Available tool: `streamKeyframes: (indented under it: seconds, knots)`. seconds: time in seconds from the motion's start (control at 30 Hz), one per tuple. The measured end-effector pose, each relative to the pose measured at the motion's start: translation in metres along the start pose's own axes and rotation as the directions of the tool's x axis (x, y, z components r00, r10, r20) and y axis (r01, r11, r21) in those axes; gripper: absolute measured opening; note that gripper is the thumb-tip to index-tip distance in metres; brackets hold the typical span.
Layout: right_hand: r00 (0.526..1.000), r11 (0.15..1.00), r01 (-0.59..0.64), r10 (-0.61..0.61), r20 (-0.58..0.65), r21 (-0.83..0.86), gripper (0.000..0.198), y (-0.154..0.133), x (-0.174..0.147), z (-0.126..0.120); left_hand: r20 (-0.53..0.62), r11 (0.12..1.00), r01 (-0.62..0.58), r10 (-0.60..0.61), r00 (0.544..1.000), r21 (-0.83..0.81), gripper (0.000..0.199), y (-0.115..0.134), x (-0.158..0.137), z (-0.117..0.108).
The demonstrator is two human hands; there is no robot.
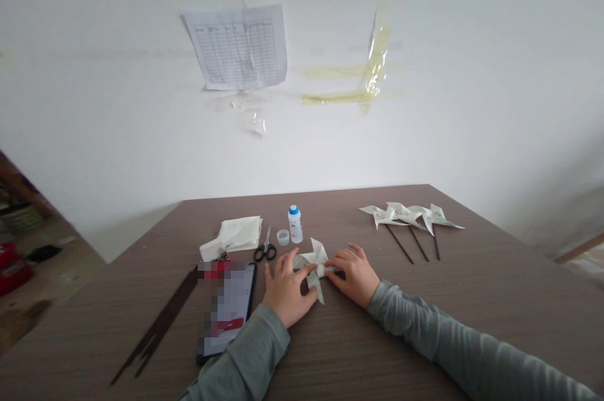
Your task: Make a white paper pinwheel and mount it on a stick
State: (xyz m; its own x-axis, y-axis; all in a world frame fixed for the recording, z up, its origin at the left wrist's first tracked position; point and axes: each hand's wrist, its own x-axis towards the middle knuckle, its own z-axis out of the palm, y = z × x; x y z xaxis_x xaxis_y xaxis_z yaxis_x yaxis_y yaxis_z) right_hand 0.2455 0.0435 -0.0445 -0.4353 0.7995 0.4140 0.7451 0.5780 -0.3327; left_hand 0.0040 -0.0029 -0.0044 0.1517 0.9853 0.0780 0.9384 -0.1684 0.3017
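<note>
A paper pinwheel (319, 252) made from printed sheet lies on the table before me, its folded blades spread around the middle. From the left, my left hand (287, 291) holds it, thumb and forefinger closed near the centre and lower blade. On the other side, my right hand (355, 275) pinches the right-hand blade between thumb and fingers. Parts of the blades are hidden under my fingers. Just beyond stand a small white bottle with a blue cap (295, 225) and a small translucent cup (282, 237). Black-handled scissors (265, 252) rest beyond my left hand.
Several finished pinwheels (415, 217) on dark sticks lie at the right back. Paper sheets (240, 233) are stacked at the left back. A phone (229, 310) lies beside my left forearm, with dark sticks (163, 319) farther left. Behind the table (377, 350) rises a white wall (141, 136).
</note>
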Motion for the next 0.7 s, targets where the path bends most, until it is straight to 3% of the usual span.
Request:
streamKeyframes:
  seconds: [0.17,0.7]
  knots:
    - [0.998,0.999,-0.041,0.041,0.046,0.000,0.020,-0.0028,0.0008,-0.0039,-0.006,1.000,-0.017,0.017,1.000,0.003,0.058,-0.0004,0.0005,0.0015]
    - [0.999,0.999,0.030,-0.030,-0.022,-0.041,0.019,0.0056,-0.0008,0.0049,0.031,1.000,0.008,-0.009,0.999,0.009,0.057,0.0073,0.0004,-0.0050]
